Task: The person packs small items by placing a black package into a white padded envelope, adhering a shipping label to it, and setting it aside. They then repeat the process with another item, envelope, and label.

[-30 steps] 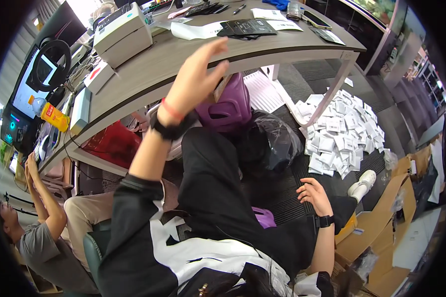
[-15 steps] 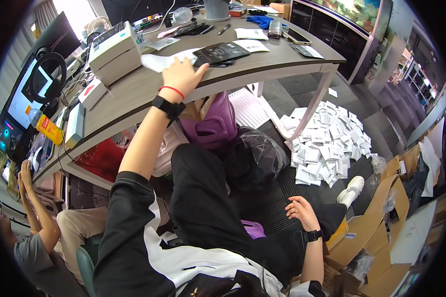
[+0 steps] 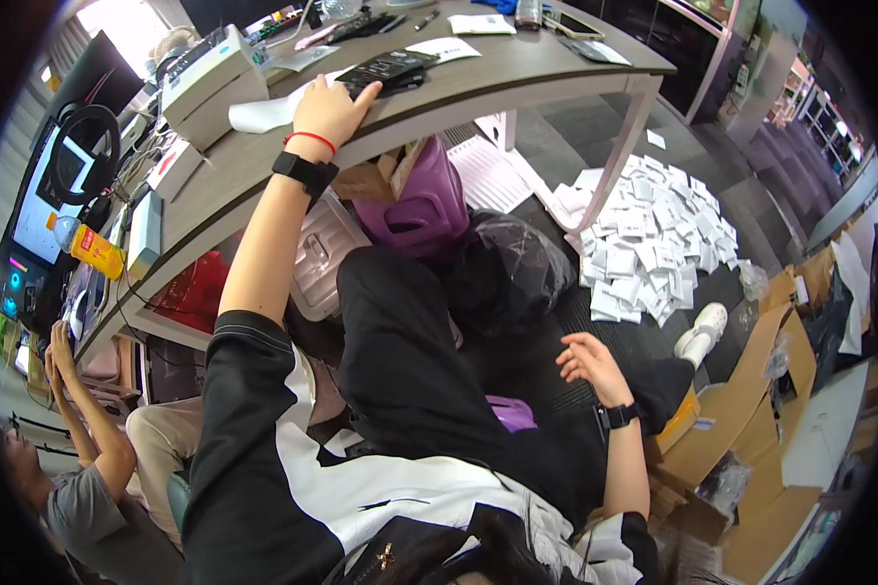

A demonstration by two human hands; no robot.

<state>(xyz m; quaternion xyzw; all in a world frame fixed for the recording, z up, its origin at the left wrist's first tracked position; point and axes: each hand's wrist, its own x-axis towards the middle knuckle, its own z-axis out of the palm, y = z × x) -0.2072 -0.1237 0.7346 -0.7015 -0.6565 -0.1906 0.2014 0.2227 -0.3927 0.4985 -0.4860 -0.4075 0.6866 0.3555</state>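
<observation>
My left hand (image 3: 329,109) rests at the desk's front edge, its thumb out to the right and its fingers spread on a strip of white labels (image 3: 260,114). That strip lies beside a beige label printer (image 3: 208,83). Right of the thumb is a small pile of flat black packets (image 3: 388,70), with a white paper (image 3: 446,49) partly under it. My right hand (image 3: 593,368) hangs in the air over my right leg, holding nothing, fingers apart and loosely bent.
A heap of white packets (image 3: 658,239) covers the floor at right, near opened cardboard boxes (image 3: 741,419). Under the desk (image 3: 517,73) stand a purple bin (image 3: 419,210) and a black plastic bag (image 3: 507,268). A co-worker (image 3: 93,497) sits at left, near an orange drink bottle (image 3: 93,249).
The view has shifted, so the desk sits higher in the picture. My left hand stays by the labels, its fingertips less visible now. My right hand remains raised and empty.
</observation>
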